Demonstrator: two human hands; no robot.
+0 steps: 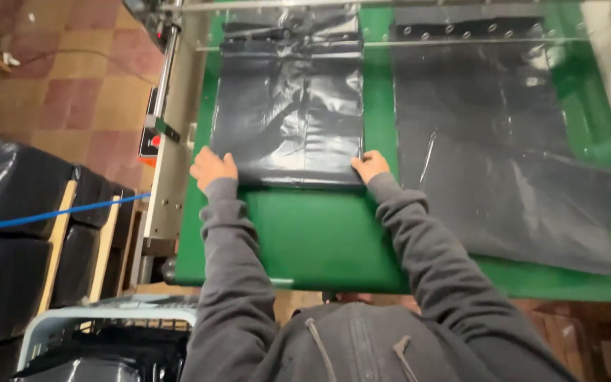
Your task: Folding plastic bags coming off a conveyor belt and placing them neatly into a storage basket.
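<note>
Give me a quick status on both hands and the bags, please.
Left hand and right hand flat on near corners of black bag stack. Second bag pile alongside, apart. Nothing between.

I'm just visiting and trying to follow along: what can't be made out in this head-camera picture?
- Fingertips of the left hand and right hand: curled at the near corners of the stack of black plastic bags, so the grip is unclear.
- Number of bags in the stack: too thin to count.
- Machine at the far end of the green table: cut off by the top edge.
</note>
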